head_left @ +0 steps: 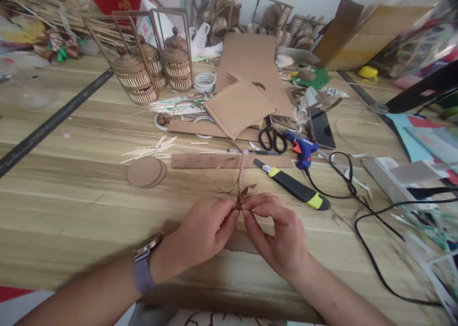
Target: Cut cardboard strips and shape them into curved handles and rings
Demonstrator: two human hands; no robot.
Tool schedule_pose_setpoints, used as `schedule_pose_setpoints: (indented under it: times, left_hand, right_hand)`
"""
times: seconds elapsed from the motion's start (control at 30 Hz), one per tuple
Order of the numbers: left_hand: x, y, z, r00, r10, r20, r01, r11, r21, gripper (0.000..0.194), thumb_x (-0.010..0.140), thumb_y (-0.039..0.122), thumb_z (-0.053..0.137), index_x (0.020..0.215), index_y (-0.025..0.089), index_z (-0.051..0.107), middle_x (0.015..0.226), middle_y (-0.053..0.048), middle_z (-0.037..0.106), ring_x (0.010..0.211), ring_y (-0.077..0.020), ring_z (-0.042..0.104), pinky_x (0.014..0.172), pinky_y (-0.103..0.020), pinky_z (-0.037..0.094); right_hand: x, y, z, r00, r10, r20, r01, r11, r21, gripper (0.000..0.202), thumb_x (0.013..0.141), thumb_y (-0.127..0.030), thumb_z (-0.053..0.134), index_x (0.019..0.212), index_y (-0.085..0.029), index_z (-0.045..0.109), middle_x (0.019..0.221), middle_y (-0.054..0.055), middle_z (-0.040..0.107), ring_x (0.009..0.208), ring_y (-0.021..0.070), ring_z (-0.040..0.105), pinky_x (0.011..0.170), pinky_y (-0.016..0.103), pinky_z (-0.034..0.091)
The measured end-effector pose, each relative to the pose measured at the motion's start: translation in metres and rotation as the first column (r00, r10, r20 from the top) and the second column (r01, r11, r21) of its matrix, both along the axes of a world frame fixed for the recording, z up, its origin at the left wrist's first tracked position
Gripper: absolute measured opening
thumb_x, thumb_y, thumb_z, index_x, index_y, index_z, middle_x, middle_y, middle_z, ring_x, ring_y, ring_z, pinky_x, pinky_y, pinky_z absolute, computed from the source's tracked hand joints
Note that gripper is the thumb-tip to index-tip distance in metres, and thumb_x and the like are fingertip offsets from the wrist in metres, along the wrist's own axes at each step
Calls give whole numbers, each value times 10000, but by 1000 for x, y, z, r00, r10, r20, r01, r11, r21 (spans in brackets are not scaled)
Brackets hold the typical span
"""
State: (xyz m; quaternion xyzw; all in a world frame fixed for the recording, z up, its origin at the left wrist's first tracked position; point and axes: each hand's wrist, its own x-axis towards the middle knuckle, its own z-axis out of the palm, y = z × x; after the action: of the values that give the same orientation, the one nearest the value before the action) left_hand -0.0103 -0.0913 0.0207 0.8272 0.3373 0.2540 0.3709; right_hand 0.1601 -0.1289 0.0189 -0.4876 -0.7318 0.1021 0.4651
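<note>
My left hand (pixel 209 223) and my right hand (pixel 277 230) meet near the table's front edge, fingertips pinched together. Between them they grip the near end of a thin brown braided cord (pixel 241 173), which runs away from me up to a square cardboard piece (pixel 239 107). Just beyond my fingertips, a small brown scrap (pixel 249 190) sticks up. Under my hands lies a cardboard strip (pixel 243 242), partly covered by them. A utility knife (pixel 293 185) with a black and yellow handle rests to the right, its blade out.
Black scissors (pixel 273 137), a blue glue gun (pixel 302 147) with a black cable (pixel 372 264), and a phone (pixel 321 128) lie right of centre. Cardboard discs (pixel 144 172) and thin sticks (pixel 152 148) sit left. Several lantern-like models (pixel 134 78) stand behind, near a cardboard box (pixel 361 39).
</note>
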Motion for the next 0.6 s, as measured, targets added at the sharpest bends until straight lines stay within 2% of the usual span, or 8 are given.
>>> schedule_pose_setpoints:
  times: [0.17, 0.27, 0.43, 0.53, 0.6]
  left_hand:
    - [-2, 3, 3, 999, -21, 47, 23, 999, -40, 231, 938, 149, 417, 714, 191, 457, 634, 33, 500, 592, -116, 465, 576, -239, 322]
    - [-2, 4, 5, 999, -13, 47, 18, 995, -100, 243, 937, 173, 429, 696, 189, 458, 624, 38, 492, 587, -111, 464, 568, -236, 316]
    - [0, 5, 3, 998, 14, 66, -2, 982, -187, 294, 968, 329, 476, 707, 193, 476, 624, 46, 491, 581, -114, 467, 557, -235, 322]
    - [1, 5, 0, 999, 22, 41, -13, 979, -204, 302, 988, 320, 435, 720, 192, 492, 652, 31, 535, 609, -124, 506, 575, -240, 350]
    - [0, 4, -1, 999, 24, 26, -18, 977, -213, 296, 996, 297, 405, 739, 191, 505, 666, 22, 564, 621, -130, 533, 585, -243, 367]
  right_hand:
    - [1, 0, -7, 951, -11, -308, -22, 994, -106, 300, 844, -59, 596, 984, -280, 450, 868, -17, 658, 809, 144, 696, 741, 315, 591]
    - [1, 0, -8, 928, -18, -372, -43, 987, -155, 304, 858, -61, 586, 1008, -285, 446, 866, -24, 647, 809, 136, 697, 739, 304, 594]
    - [4, 0, -7, 978, 14, -209, -26, 998, -58, 296, 842, -69, 614, 1017, -275, 494, 877, -6, 673, 796, 149, 698, 709, 302, 590]
    - [5, 1, -5, 994, 54, -90, -54, 999, 0, 231, 837, -76, 611, 950, -260, 529, 842, 5, 698, 783, 165, 703, 682, 301, 588]
    - [5, 1, -3, 998, 59, -28, -59, 998, -8, 192, 850, -99, 607, 954, -253, 563, 853, 18, 718, 793, 177, 710, 689, 315, 594]
